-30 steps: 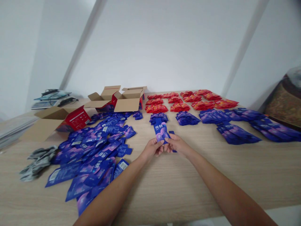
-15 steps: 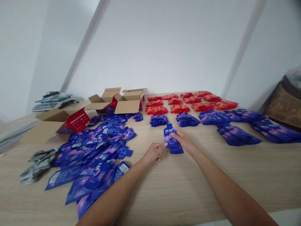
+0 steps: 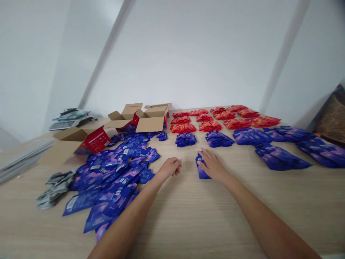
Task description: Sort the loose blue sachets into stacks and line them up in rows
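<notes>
My right hand (image 3: 212, 166) lies with its fingers stretched out over a blue-purple pouch (image 3: 201, 172) on the table; the hand covers most of it, and I cannot tell whether another pouch is under it. To its left my left hand (image 3: 169, 169) hovers with its fingers curled in and nothing visible in them. Left of that hand spreads a loose pile of blue-purple pouches (image 3: 118, 180), lying at many angles. Beyond my right hand sit overlapping stacks of the same pouches, one stack (image 3: 185, 139) straight ahead and another (image 3: 219, 139) beside it.
Rows of red pouches (image 3: 210, 126) lie at the back. More blue stacks (image 3: 280, 154) lie to the right. Open cardboard boxes (image 3: 98, 140) stand behind the pile on the left. Grey gloves (image 3: 55, 189) lie beside the pile. A white wall (image 3: 205, 54) closes off the far side.
My right hand has laid the pouch it held down on the table and flattened over it. My left hand has come away from the pouch, to the left. The view has shifted slightly.
</notes>
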Demonstrator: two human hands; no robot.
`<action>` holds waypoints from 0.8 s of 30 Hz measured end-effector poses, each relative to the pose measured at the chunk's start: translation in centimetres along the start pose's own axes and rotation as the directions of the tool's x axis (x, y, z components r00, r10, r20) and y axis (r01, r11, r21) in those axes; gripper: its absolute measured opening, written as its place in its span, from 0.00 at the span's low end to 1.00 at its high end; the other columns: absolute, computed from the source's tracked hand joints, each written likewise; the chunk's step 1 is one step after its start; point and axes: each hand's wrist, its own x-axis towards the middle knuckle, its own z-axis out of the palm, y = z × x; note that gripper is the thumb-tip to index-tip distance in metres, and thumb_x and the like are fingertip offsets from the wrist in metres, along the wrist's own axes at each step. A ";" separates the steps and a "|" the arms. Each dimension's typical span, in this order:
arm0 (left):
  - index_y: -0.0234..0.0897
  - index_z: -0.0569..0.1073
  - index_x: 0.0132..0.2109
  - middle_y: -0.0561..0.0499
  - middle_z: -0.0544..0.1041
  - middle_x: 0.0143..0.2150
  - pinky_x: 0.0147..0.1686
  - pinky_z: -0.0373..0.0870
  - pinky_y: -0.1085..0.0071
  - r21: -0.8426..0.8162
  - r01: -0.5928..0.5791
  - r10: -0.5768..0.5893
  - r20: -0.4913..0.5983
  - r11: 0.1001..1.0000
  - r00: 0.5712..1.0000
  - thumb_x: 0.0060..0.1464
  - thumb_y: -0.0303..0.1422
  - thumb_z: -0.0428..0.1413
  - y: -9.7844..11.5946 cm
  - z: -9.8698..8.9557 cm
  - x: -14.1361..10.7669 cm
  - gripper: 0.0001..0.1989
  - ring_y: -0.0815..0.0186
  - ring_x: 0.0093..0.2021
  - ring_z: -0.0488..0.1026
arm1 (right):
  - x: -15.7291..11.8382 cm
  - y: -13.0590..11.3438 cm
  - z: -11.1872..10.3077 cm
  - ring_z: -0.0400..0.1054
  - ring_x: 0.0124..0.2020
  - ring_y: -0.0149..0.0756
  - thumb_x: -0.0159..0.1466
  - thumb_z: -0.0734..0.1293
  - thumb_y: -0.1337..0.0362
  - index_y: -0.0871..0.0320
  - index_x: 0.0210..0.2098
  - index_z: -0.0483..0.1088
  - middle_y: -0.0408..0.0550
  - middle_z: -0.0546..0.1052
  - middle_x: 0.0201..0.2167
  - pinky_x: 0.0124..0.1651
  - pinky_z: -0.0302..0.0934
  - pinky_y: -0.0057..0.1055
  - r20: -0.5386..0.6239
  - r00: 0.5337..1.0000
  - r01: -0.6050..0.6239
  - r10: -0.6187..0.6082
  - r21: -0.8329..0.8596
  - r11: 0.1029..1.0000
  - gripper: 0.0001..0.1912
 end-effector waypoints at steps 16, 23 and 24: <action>0.19 0.65 0.53 0.27 0.74 0.46 0.51 0.59 0.51 0.881 0.268 0.098 -0.329 0.390 0.939 0.58 0.27 0.45 -3.2 -4.7 1.6 0.19 0.48 0.49 0.72 | -0.9 -2.1 1.0 0.44 0.66 0.48 0.65 0.56 0.57 0.58 0.60 0.60 0.55 0.55 0.65 0.63 0.39 0.55 -0.006 0.994 0.110 -0.110 -0.057 0.992 0.25; 0.22 0.63 0.54 0.31 0.75 0.42 0.41 0.68 0.64 0.901 0.193 0.122 -0.258 0.388 0.958 0.59 0.23 0.40 -1.2 -2.1 1.4 0.18 0.53 0.45 0.75 | -0.9 -4.1 -1.2 0.60 0.57 0.42 0.66 0.57 0.63 0.61 0.52 0.68 0.57 0.70 0.54 0.59 0.53 0.42 -0.222 0.949 0.263 -0.223 0.170 0.950 0.18; 0.24 0.63 0.55 0.32 0.76 0.42 0.40 0.68 0.65 0.894 0.188 0.132 -0.260 0.406 0.957 0.59 0.24 0.41 -1.0 -2.1 1.4 0.18 0.53 0.45 0.75 | -0.9 -4.3 -1.3 0.62 0.54 0.40 0.66 0.56 0.65 0.60 0.50 0.69 0.55 0.72 0.50 0.57 0.56 0.40 -0.236 0.940 0.297 -0.245 0.220 0.929 0.16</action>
